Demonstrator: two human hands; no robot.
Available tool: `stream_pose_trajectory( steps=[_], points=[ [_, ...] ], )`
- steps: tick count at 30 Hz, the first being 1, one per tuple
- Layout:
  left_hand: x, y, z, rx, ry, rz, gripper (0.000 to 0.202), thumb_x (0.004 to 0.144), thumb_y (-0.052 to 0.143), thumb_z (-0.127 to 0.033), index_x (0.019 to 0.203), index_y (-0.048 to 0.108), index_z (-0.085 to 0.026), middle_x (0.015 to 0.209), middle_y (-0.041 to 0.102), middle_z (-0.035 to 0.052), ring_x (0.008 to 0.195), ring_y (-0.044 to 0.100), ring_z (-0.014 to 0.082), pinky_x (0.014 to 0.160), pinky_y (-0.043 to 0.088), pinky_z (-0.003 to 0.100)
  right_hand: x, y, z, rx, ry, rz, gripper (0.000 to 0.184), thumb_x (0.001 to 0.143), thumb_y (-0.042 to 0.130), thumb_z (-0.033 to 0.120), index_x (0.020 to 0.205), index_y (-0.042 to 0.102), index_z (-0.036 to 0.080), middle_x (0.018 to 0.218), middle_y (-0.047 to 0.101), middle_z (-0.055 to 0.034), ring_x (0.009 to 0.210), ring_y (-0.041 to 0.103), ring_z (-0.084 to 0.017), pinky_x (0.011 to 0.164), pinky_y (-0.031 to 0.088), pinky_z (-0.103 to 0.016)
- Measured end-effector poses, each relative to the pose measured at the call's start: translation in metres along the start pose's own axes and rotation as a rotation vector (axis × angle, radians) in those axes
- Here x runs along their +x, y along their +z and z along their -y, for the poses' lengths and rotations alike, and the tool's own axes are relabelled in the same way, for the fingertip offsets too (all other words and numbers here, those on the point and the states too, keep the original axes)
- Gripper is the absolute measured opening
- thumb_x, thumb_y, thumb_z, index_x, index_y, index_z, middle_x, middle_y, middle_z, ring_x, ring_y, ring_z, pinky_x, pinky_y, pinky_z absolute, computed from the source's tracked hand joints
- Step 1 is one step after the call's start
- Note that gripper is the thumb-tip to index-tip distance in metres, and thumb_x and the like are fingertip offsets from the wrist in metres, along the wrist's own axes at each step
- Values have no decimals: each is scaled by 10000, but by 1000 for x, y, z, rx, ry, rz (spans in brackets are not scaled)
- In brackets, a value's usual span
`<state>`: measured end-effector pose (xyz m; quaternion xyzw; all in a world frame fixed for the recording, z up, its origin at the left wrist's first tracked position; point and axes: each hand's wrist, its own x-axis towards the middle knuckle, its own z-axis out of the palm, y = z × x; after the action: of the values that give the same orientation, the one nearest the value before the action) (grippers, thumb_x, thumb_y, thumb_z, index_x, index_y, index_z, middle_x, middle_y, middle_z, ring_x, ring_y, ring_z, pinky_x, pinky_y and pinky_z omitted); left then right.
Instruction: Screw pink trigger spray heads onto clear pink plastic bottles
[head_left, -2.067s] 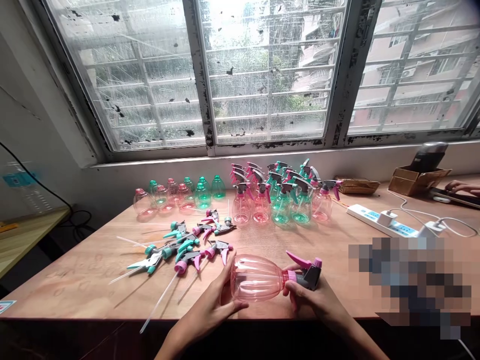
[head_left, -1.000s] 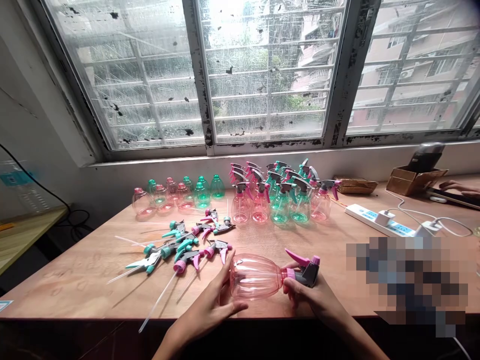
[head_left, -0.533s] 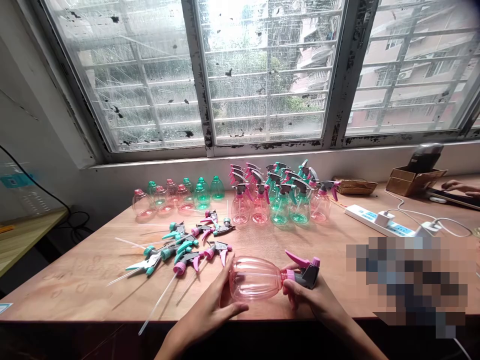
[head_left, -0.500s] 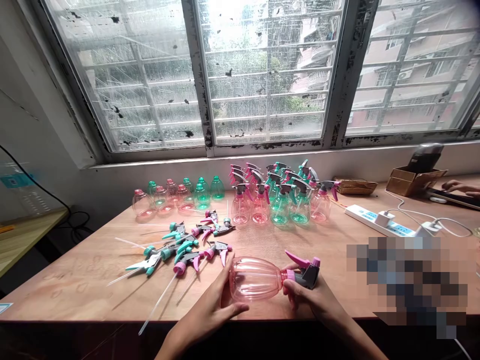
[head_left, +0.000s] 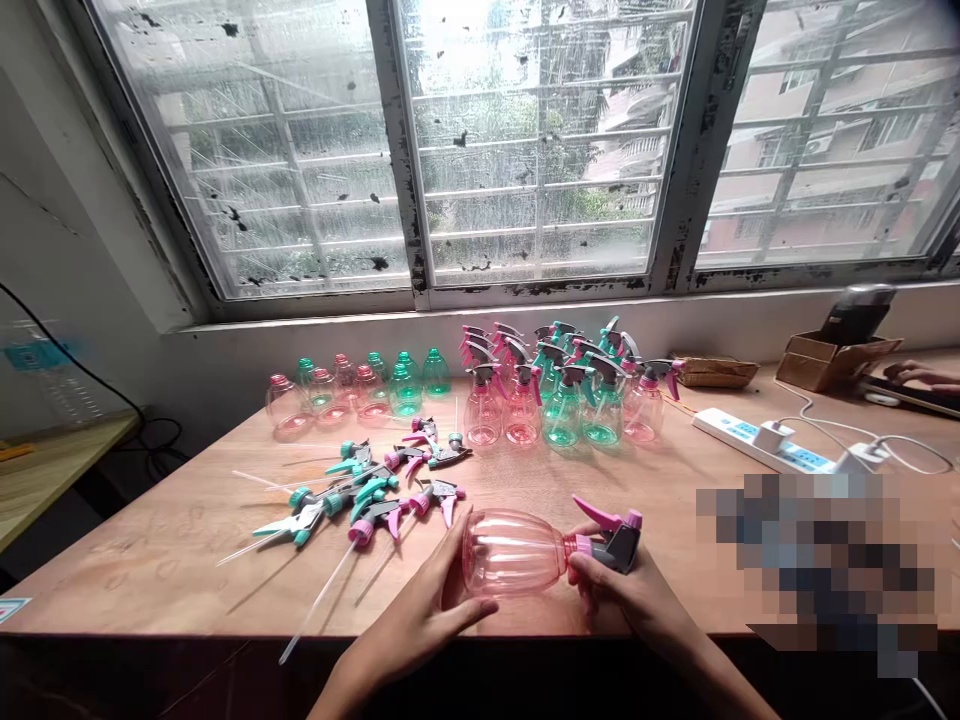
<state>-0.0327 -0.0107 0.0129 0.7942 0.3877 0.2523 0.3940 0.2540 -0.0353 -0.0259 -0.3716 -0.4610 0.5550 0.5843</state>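
Note:
A clear pink spray bottle (head_left: 514, 552) lies sideways just above the front part of the table, its base to the left. My left hand (head_left: 431, 600) cups the base end, with the thumb below and the fingers behind it. My right hand (head_left: 622, 590) is closed around the pink collar at the neck, thumb in front. The grey and pink trigger head (head_left: 619, 540) sits on the neck, its pink lever pointing up and left. Left of my hands lies a loose pile of trigger sprayers (head_left: 364, 500) in grey, teal and pink, with thin white dip tubes.
Several pink and green bottles without heads (head_left: 373, 390) stand at the back left. Beside them is a group of bottles with trigger heads (head_left: 561, 410). A white power strip (head_left: 757, 440) with cables lies at the right, near a cardboard box (head_left: 832, 360). Another person's hand (head_left: 926, 375) shows at the right edge.
Both hands keep their hold on the pink spray bottle, which looks almost unchanged. The whole view has shifted very slightly.

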Motion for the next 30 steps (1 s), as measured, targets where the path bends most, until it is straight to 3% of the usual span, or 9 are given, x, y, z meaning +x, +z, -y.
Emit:
stream_pose_trajectory(
  steps=[13,20,23,26,28,30],
  points=[
    [-1,2,1,14,54,-6,924,950,705,-357,1659,117,-287,1743,143,85,1604,120,308,1299,78,545,-2,-1,0,-9,5,5,414,815,873,456,1016,631,187,677,742,-11,476,644,-142,478,532,-263],
    [0,4,10,-63,67,0,938,971,681,-454,1660,54,-340,1749,107,75,1599,127,335,1289,90,579,-2,-1,0,-23,-46,-17,381,826,865,447,1003,650,187,670,715,5,475,628,-134,486,515,-264],
    [-1,3,7,-29,124,-75,881,994,620,-517,1656,61,-360,1749,113,90,1592,152,363,1275,135,611,-2,0,0,-30,-37,-11,365,834,858,446,982,657,180,676,707,1,482,620,-134,488,511,-267],
    [-8,8,-15,113,282,-196,853,966,631,-569,1648,164,-358,1744,136,95,1588,114,415,1267,103,651,-3,0,0,-26,-36,-26,381,831,857,455,1005,648,188,673,708,3,481,619,-138,484,509,-268],
    [-16,19,-36,7,393,-65,867,935,656,-601,1640,219,-348,1715,245,97,1570,166,447,1249,219,656,-3,0,0,-32,-33,-37,395,822,860,466,1014,648,193,671,708,2,483,618,-143,487,511,-272],
    [-27,35,-57,-119,425,114,651,995,612,-518,1578,375,-349,1628,412,111,1509,339,416,1182,368,644,-3,1,1,-42,-29,-40,407,807,868,478,1005,653,196,665,705,3,483,618,-150,485,509,-277]
  ],
)
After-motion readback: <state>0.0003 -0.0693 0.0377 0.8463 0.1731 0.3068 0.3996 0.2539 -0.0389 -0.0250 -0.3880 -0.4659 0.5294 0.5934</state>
